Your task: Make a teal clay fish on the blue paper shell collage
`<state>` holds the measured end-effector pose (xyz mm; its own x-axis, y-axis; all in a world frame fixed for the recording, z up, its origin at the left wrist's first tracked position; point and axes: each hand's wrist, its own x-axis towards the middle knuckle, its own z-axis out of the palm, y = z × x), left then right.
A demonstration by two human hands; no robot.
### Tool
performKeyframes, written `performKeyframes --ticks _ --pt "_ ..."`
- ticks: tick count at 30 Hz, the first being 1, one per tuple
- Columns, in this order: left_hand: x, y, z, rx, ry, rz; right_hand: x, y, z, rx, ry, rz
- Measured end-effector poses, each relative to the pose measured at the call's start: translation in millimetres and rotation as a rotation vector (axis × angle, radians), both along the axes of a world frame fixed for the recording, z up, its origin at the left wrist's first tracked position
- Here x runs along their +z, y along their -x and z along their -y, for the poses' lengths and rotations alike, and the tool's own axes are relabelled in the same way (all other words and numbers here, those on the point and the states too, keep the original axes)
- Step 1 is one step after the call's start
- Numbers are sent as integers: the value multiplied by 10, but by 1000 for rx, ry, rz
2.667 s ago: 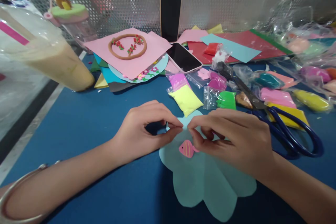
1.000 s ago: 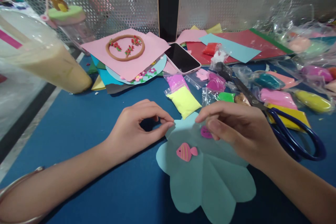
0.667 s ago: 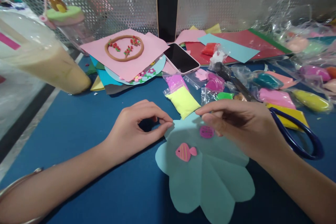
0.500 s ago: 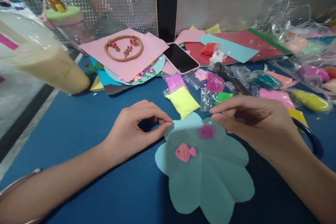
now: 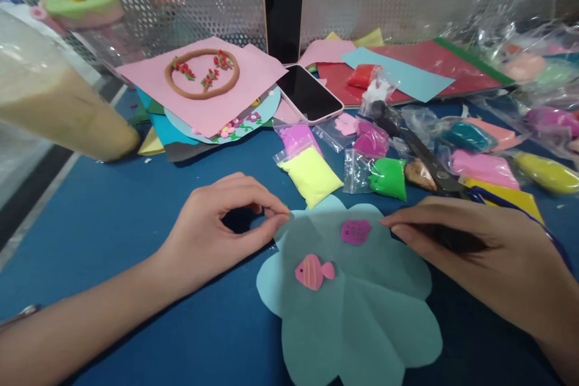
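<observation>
At the far left a plastic cup of milky drink [image 5: 67, 114] leans to one side, with a green-lidded bottle [image 5: 85, 12] behind it. The left hand [image 5: 221, 217] has thumb and forefinger pinched on the upper left edge of the scalloped blue paper [image 5: 362, 325], which lies on the blue surface [image 5: 194, 332]. Beyond this hand is a stack of papers, topped by a pink sheet [image 5: 145, 69] bearing a brown ring [image 5: 199, 95] with red and green bits inside. On the scalloped paper, the striped pink fish [image 5: 310, 271] sits at left, facing left; the spotted purple fish [image 5: 356, 232] is farther up and to the right. Above the paper are a yellow packet [image 5: 312, 175], overlapping a purple one, and a phone [image 5: 312, 93] lying flat; another phone [image 5: 284, 6] stands upright against the metal mesh [image 5: 384, 0]. A green packet [image 5: 389, 178] lies to the right, before a red sheet [image 5: 452, 60]. The right hand [image 5: 479, 247] has thumb and forefinger close together at the paper's upper right edge, beside the purple fish; I cannot tell whether it grips anything. Behind it lie scissors [image 5: 446, 181], handles partly hidden, among colourful packets, with clear plastic bags [image 5: 520, 66] at the far right
</observation>
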<state>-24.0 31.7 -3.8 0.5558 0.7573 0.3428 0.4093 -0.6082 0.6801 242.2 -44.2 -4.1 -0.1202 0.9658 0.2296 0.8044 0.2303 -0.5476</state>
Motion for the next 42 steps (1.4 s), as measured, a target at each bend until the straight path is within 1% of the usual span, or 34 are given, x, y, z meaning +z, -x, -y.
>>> performKeyframes --ticks 6,12,18,21,25,28,31,36,42 --pt "4 -4 -3 7 27 -13 -68 42 -23 73 15 -30" --pt "11 -17 -4 9 7 -19 -97 59 -40 109 -14 41" --pt "9 -25 -2 26 10 -19 -75 36 -15 148 63 78" --pt "2 -31 -1 28 3 -27 -72 15 27 206 46 144" --pt "-8 -28 8 39 -4 -35 -103 -23 115 273 -4 307" --pt "-22 -23 19 77 -1 -40 -128 -47 169 279 -1 398" --pt "-44 -18 20 108 -33 -33 -141 -59 197 288 3 430" --pt "-59 -19 6 95 -41 -24 -153 -82 224 296 45 448" --pt "-48 -40 24 90 -47 -17 -154 -100 225 311 22 460"
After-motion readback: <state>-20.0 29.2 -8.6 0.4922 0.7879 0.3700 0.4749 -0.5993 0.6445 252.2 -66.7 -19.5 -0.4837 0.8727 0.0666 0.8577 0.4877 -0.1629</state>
